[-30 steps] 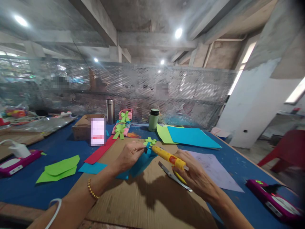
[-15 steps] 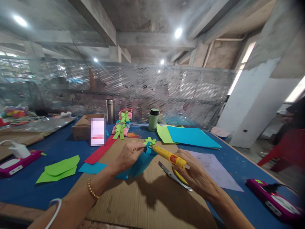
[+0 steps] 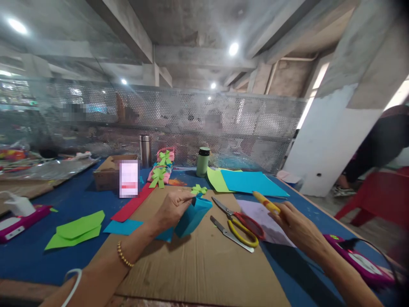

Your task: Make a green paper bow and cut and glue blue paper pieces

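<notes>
My left hand (image 3: 175, 209) pinches the top edge of a folded blue paper piece (image 3: 191, 217), shaped like a small bag, above the cardboard sheet (image 3: 191, 268). A green paper bow (image 3: 199, 189) shows just beyond its upper edge; whether they touch I cannot tell. Off to the right, my right hand (image 3: 289, 219) is wrapped round a yellow glue gun (image 3: 266, 202), its tip pointing up and left, apart from the blue paper. Between the hands lie scissors (image 3: 244, 226) with one red and one yellow handle, and a silver craft knife (image 3: 231, 236) beside them.
Green paper pieces (image 3: 75, 230), a red strip (image 3: 136, 202) and blue sheets (image 3: 255, 182) lie around the cardboard. Pink bow-trimmed items (image 3: 159, 175), a steel flask (image 3: 145, 151), a green bottle (image 3: 203, 163), a box (image 3: 107, 172) and a lit phone (image 3: 128, 179) stand farther back. Power strips (image 3: 358, 260) flank me.
My right hand has drawn the glue gun away from the blue paper to the right, uncovering the scissors. The left hand keeps its hold, and the blue piece's top now shows.
</notes>
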A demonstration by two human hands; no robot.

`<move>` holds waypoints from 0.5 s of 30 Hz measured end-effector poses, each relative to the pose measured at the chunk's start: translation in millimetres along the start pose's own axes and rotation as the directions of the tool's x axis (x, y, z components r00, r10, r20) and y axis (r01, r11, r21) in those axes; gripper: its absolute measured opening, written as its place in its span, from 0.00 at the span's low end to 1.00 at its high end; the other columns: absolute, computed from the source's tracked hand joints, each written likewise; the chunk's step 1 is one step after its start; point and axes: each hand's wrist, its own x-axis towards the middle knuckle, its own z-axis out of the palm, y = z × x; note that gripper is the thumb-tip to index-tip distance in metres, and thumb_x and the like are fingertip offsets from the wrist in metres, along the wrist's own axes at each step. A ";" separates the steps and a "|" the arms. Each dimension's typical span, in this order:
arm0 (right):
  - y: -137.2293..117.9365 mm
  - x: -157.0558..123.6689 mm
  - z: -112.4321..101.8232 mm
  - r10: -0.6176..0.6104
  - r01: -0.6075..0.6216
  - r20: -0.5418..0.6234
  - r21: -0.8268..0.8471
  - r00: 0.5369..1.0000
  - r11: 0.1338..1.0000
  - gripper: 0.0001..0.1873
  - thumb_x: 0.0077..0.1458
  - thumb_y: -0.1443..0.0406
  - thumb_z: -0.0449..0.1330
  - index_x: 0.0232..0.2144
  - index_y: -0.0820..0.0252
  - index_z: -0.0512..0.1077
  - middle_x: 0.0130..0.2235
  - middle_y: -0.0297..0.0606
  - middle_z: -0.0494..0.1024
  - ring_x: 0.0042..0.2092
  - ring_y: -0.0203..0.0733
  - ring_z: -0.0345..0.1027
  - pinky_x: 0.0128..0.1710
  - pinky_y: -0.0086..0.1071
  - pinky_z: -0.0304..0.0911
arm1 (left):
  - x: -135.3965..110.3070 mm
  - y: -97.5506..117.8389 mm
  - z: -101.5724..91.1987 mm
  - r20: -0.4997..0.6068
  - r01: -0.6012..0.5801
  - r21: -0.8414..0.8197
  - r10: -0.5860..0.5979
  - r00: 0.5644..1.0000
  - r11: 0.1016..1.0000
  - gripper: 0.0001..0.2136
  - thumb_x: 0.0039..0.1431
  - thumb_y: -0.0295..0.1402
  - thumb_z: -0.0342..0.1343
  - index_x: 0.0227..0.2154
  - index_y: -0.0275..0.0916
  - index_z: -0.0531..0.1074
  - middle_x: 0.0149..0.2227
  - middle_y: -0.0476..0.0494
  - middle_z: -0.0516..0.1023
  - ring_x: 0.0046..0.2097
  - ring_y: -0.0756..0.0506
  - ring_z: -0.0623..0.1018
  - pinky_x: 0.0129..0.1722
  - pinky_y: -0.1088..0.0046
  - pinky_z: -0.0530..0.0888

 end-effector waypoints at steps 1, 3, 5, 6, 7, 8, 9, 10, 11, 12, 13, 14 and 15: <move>18.3 -5.8 6.8 0.010 -0.009 0.036 -0.038 0.999 0.999 0.23 0.65 0.48 0.49 0.40 0.57 0.76 0.34 0.43 0.74 0.30 0.46 0.71 0.30 0.38 0.66 | -0.2 1.3 0.3 0.004 0.001 -0.003 0.000 1.000 1.000 0.13 0.63 0.34 0.51 0.37 0.39 0.82 0.37 0.42 0.84 0.40 0.44 0.79 0.42 0.67 0.74; 48.4 -16.4 15.8 0.028 -0.016 0.142 -0.088 0.989 0.996 0.24 0.64 0.48 0.49 0.36 0.55 0.77 0.32 0.46 0.75 0.31 0.49 0.72 0.32 0.41 0.68 | -0.7 3.2 0.6 0.013 -0.002 -0.001 0.002 1.000 1.000 0.13 0.63 0.35 0.51 0.34 0.39 0.81 0.35 0.42 0.83 0.38 0.44 0.78 0.40 0.68 0.73; 64.2 -21.4 14.2 0.054 -0.028 0.278 -0.096 0.959 0.995 0.22 0.59 0.47 0.55 0.36 0.55 0.78 0.38 0.50 0.78 0.36 0.53 0.75 0.37 0.45 0.71 | -1.3 4.1 0.8 0.022 -0.015 0.002 0.015 1.000 1.000 0.13 0.64 0.36 0.51 0.32 0.38 0.80 0.33 0.43 0.82 0.37 0.45 0.77 0.39 0.69 0.73; 64.8 -20.5 8.9 0.081 -0.053 0.315 -0.096 0.946 0.994 0.22 0.56 0.46 0.59 0.39 0.55 0.79 0.41 0.53 0.79 0.40 0.56 0.76 0.40 0.47 0.72 | -1.7 4.0 1.0 0.024 -0.024 0.003 0.023 0.999 1.000 0.13 0.64 0.36 0.51 0.31 0.38 0.80 0.32 0.43 0.81 0.36 0.45 0.76 0.39 0.69 0.72; 59.8 -17.1 1.1 0.101 -0.078 0.330 -0.080 0.939 0.994 0.25 0.51 0.46 0.62 0.42 0.57 0.79 0.46 0.56 0.79 0.44 0.59 0.76 0.44 0.50 0.72 | -2.1 3.8 1.3 0.027 -0.032 0.006 0.032 0.999 0.999 0.14 0.65 0.36 0.51 0.31 0.38 0.79 0.32 0.43 0.81 0.36 0.46 0.76 0.39 0.69 0.72; 48.8 -11.3 -8.5 0.129 -0.114 0.292 -0.069 0.948 0.991 0.29 0.49 0.46 0.63 0.45 0.60 0.78 0.48 0.59 0.78 0.46 0.63 0.75 0.45 0.54 0.71 | -2.5 3.5 1.7 0.030 -0.043 0.012 0.042 0.999 0.999 0.14 0.65 0.36 0.51 0.31 0.38 0.79 0.32 0.44 0.81 0.35 0.46 0.76 0.39 0.68 0.72; 32.1 -3.5 -19.0 0.107 -0.106 0.241 -0.019 0.965 0.994 0.30 0.51 0.47 0.62 0.48 0.61 0.78 0.51 0.60 0.77 0.49 0.64 0.75 0.48 0.56 0.70 | -3.1 3.3 2.2 0.036 -0.052 0.020 0.052 0.998 0.998 0.14 0.66 0.36 0.50 0.31 0.39 0.80 0.31 0.44 0.80 0.35 0.46 0.75 0.40 0.68 0.72; 10.2 5.9 -29.1 0.041 -0.057 0.181 0.083 0.983 0.995 0.28 0.55 0.48 0.59 0.49 0.62 0.77 0.53 0.59 0.77 0.51 0.62 0.74 0.51 0.55 0.69 | -3.7 3.3 2.9 0.045 -0.062 0.028 0.061 0.997 0.998 0.14 0.66 0.36 0.50 0.32 0.39 0.80 0.31 0.44 0.80 0.36 0.46 0.75 0.41 0.67 0.72; -15.6 16.0 -37.7 -0.030 0.004 0.124 0.199 0.992 0.980 0.25 0.60 0.50 0.56 0.49 0.61 0.77 0.52 0.55 0.77 0.52 0.58 0.74 0.52 0.51 0.69 | -4.3 3.4 3.5 0.057 -0.074 0.034 0.072 0.996 0.997 0.14 0.67 0.36 0.50 0.34 0.39 0.81 0.32 0.44 0.80 0.36 0.46 0.75 0.41 0.67 0.72; -43.9 26.2 -44.0 -0.082 0.059 0.064 0.303 0.995 0.951 0.21 0.63 0.51 0.55 0.47 0.59 0.77 0.49 0.51 0.79 0.50 0.53 0.75 0.50 0.46 0.70 | -5.0 3.9 4.2 0.070 -0.083 0.039 0.080 0.994 0.996 0.14 0.67 0.36 0.50 0.35 0.40 0.81 0.32 0.44 0.81 0.36 0.45 0.75 0.41 0.66 0.72; -72.6 36.0 -47.3 -0.123 0.108 0.012 0.394 0.992 0.913 0.18 0.64 0.53 0.56 0.44 0.58 0.78 0.46 0.47 0.81 0.47 0.48 0.75 0.48 0.42 0.71 | -5.7 4.5 4.8 0.079 -0.088 0.040 0.085 0.993 0.995 0.14 0.67 0.36 0.50 0.36 0.40 0.81 0.33 0.44 0.81 0.37 0.45 0.75 0.41 0.66 0.72; -100.0 44.7 -47.5 -0.167 0.159 -0.025 0.473 0.986 0.866 0.15 0.65 0.56 0.56 0.41 0.58 0.78 0.42 0.44 0.81 0.44 0.45 0.76 0.45 0.39 0.71 | -6.3 5.2 5.3 0.088 -0.090 0.039 0.086 0.992 0.995 0.14 0.67 0.36 0.50 0.37 0.41 0.81 0.33 0.44 0.82 0.37 0.45 0.75 0.41 0.66 0.72; -124.5 51.9 -44.7 -0.223 0.214 -0.050 0.543 0.973 0.812 0.13 0.65 0.58 0.57 0.39 0.58 0.78 0.39 0.42 0.81 0.41 0.42 0.75 0.43 0.36 0.70 | -6.9 6.0 5.6 0.097 -0.088 0.037 0.084 0.992 0.995 0.14 0.67 0.36 0.50 0.38 0.41 0.82 0.34 0.44 0.82 0.38 0.45 0.76 0.41 0.65 0.72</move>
